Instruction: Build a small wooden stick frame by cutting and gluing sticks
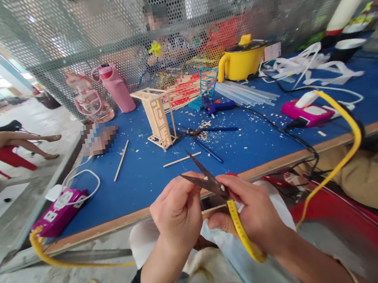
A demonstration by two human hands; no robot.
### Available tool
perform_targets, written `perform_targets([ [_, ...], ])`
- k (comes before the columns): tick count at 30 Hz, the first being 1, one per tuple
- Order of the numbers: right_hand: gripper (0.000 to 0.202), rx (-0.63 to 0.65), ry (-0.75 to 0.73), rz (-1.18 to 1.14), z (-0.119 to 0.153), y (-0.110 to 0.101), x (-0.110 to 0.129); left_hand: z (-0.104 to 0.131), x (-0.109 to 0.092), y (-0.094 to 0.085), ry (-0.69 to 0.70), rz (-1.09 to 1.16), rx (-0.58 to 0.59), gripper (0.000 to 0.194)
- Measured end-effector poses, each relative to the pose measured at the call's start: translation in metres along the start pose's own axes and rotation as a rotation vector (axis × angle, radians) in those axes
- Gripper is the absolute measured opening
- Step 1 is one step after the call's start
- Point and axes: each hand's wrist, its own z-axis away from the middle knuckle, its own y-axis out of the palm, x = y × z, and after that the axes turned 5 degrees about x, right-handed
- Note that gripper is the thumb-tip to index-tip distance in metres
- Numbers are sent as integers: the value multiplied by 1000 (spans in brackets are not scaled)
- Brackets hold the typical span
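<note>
My right hand (253, 208) grips a pair of scissors (213, 185) with dark blades and a yellow handle marked like a tape measure. The blades are spread and point up and left, above my lap. Beside them my left hand (180, 210) is closed in a pinch, its fingertips touching or very near the lower blade; what they hold is too small to make out. On the blue table (112, 201) ahead, a frame of thin wooden sticks (156, 118) stands upright. A loose wooden stick (182, 160) lies in front of it, and another slants to the left.
Blue-handled pliers (216, 129) lie among wood chips. Behind are a blue glue gun (217, 106), clear glue sticks (248, 94) and a yellow pot (243, 62). Purple power strips (62, 212) with cords sit at both sides. A pink bottle (116, 88) stands by the mesh screen.
</note>
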Motion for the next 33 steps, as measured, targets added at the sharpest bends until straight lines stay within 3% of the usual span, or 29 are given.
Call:
perform_targets([
  [4,31,11,28,11,-1,2,0,0,1,3,-12,14,-5,18],
  [9,27,10,90,-81,1,9,0,1,2,4,-32,16,30,17],
  [19,53,49,97,61,5,5,7,13,-4,4,-110,18,37,17],
  [23,54,-4,53,58,5,6,4,13,-5,3,-78,8,39,20],
  [27,39,51,99,-118,5,13,3,12,-5,7,-69,55,27,17],
  [30,34,73,206,-120,2,4,4,9,-3,12,-371,277,78,6],
  [33,51,-61,373,208,-6,-28,-6,5,0,14,-832,725,158,19],
])
